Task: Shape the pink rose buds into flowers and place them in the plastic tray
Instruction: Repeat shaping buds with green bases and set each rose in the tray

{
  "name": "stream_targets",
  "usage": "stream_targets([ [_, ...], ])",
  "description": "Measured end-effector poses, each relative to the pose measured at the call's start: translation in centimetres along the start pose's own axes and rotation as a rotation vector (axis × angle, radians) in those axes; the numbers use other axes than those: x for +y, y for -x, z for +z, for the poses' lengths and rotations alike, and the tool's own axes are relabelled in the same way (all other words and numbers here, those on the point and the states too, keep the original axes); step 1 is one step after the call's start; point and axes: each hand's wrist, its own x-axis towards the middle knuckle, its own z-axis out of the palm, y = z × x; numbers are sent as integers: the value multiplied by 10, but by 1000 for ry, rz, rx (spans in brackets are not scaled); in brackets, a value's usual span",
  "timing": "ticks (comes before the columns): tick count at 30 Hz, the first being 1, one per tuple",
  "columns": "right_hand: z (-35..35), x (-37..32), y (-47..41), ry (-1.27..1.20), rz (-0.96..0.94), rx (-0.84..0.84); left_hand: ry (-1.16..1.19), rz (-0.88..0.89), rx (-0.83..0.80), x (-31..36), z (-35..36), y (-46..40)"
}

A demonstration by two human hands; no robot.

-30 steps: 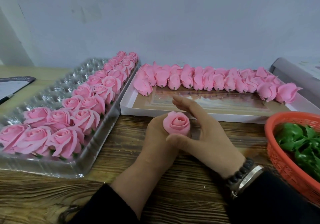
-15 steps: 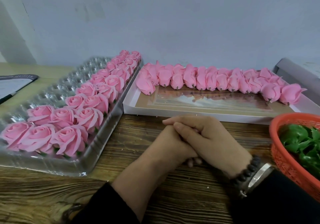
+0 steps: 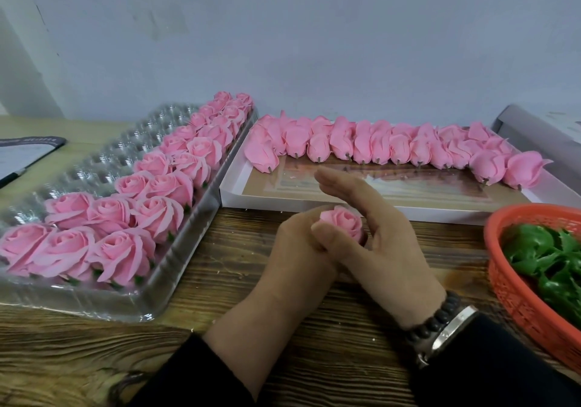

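I see my left hand (image 3: 298,243) gripping a bud (image 3: 342,222), right hand (image 3: 377,218) spread beside it; tray (image 3: 176,268) left, basket (image 3: 503,268) right on the tabletop (image 3: 220,343).

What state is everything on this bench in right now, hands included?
Rose in hand: upright, partly opened, gripped from below.
Left hand: curled round that rose.
Right hand: fingers straight, thumb against the rose.
Plastic tray: right columns filled with opened roses, left cells bare.
White box: closed buds lying along its far edge.
Orange basket: holds green leaves.
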Motion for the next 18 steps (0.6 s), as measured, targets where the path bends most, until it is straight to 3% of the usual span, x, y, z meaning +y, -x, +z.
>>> stream_targets([
  [6,7,-2,-2,125,-36,58,-20,17,43,4,11,1],
  [8,4,-2,-3,158,12,-34,31,-68,-27,7,10,2],
  [13,-4,-7,-2,113,107,-360,-111,-245,-195,7,3,7],
  [18,-8,-1,-4,98,35,-264,78,-127,-120,12,-4,6],
])
